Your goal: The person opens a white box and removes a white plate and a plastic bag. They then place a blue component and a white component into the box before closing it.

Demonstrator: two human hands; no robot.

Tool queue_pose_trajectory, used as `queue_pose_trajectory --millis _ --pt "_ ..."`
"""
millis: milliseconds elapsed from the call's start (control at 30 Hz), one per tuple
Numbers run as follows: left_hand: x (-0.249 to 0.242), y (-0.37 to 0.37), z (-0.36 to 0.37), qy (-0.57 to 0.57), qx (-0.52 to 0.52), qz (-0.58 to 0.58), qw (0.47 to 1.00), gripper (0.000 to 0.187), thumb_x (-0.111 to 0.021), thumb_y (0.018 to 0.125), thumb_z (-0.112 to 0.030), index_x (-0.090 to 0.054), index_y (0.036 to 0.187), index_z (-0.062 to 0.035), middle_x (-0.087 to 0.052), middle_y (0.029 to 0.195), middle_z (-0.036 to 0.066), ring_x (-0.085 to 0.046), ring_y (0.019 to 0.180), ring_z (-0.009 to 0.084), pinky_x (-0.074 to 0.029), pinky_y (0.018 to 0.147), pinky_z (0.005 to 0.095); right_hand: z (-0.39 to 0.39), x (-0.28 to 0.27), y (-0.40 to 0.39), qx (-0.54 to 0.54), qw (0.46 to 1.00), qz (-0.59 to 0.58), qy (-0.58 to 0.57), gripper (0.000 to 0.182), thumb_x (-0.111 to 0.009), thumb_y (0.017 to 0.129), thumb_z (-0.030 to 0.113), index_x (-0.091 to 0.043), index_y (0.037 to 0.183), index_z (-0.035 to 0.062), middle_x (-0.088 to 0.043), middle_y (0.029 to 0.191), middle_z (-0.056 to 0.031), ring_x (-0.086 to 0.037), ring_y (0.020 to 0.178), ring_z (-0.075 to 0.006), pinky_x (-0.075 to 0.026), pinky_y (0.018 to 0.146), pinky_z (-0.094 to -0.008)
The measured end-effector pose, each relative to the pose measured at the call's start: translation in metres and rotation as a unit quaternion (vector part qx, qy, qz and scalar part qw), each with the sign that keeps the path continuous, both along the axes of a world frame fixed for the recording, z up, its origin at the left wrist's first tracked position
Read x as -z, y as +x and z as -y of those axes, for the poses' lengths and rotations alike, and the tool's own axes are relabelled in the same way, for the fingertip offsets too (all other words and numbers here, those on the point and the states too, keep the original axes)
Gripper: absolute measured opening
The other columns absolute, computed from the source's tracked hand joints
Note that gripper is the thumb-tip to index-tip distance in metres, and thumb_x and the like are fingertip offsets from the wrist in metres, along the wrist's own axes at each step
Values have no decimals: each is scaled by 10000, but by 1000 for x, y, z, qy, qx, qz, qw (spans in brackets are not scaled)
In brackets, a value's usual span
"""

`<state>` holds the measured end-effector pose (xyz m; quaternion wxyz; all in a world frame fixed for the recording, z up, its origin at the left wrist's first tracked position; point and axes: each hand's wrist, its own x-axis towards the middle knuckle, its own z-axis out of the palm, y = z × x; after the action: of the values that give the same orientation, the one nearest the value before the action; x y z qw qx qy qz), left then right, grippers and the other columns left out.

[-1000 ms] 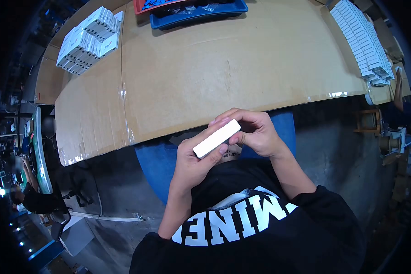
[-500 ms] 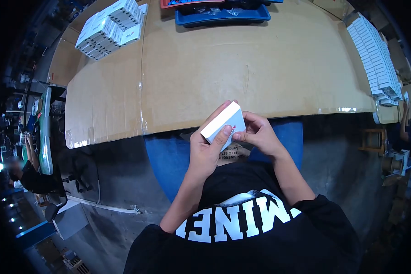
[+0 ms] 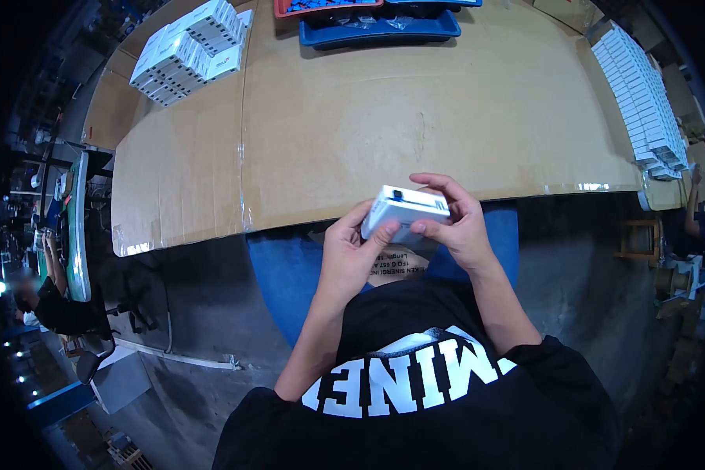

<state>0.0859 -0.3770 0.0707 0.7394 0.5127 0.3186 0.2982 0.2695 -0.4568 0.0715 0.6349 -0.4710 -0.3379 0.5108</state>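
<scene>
A small white box (image 3: pixel 406 210) with a dark square mark on its edge is held between both hands, in front of the table's near edge. My left hand (image 3: pixel 351 252) grips its left side, thumb on the near face. My right hand (image 3: pixel 464 227) holds the right end, with the thumb on the near face and the index finger raised behind the box. Below the hands lies brown printed cardboard (image 3: pixel 399 265) near my lap.
The cardboard-covered table (image 3: pixel 329 133) spans the view. White boxes (image 3: pixel 184 59) are stacked at back left, more boxes (image 3: pixel 642 98) at right. Blue (image 3: pixel 380 35) and red trays (image 3: pixel 290 9) stand at the back. A person (image 3: pixel 55 294) sits far left; another person's arm (image 3: pixel 692 207) shows far right.
The box has been turned, so a marked edge now faces up instead of the plain bright one. My right hand has risen and its fingers have spread around the box's right end.
</scene>
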Motion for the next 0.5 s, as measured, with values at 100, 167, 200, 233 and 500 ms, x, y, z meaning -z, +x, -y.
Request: queue_pose_trajectory --millis 100,167,200,233,500 --pt "5 2 -2 -68 -47 65 994 454 -757 965 -118 -605 1357 50 -700 1200 94 -643 1114 139 -501 1004 285 1 13 4 17 995 -100 -1 476 -814 893 45 -612 1319 -20 -717 1123 -62 -672 1032 -108 -547 923 -260" --pt "10 1 -2 42 -31 57 997 438 -758 956 -85 -611 1348 45 -700 1216 97 -649 1127 145 -505 1014 288 3 15 8 16 999 -34 -2 402 -798 906 32 -634 1269 -27 -725 1113 -71 -683 1028 -126 -554 925 -277" --pt "3 1 -1 41 -32 57 997 438 -758 956 -85 -611 1348 45 -700 1216 97 -649 1127 145 -505 1014 288 4 13 7 16 999 -34 -4 402 -798 906 32 -634 1269 -27 -725 1113 -71 -683 1028 -126 -554 925 -277" --pt "-10 1 0 27 -27 86 996 431 -763 943 -61 -620 1335 45 -703 1238 111 -656 1138 154 -514 1017 293 6 7 5 2 1000 9 11 379 -797 905 28 -648 1249 -31 -729 1111 -73 -684 1035 -131 -555 925 -283" --pt "-8 -11 -7 72 35 125 989 418 -776 905 1 -650 1303 29 -692 1320 180 -672 1201 213 -555 1025 331 7 -11 0 -31 986 116 118 317 -779 914 18 -690 1214 -35 -743 1118 -106 -695 1059 -159 -552 945 -305"
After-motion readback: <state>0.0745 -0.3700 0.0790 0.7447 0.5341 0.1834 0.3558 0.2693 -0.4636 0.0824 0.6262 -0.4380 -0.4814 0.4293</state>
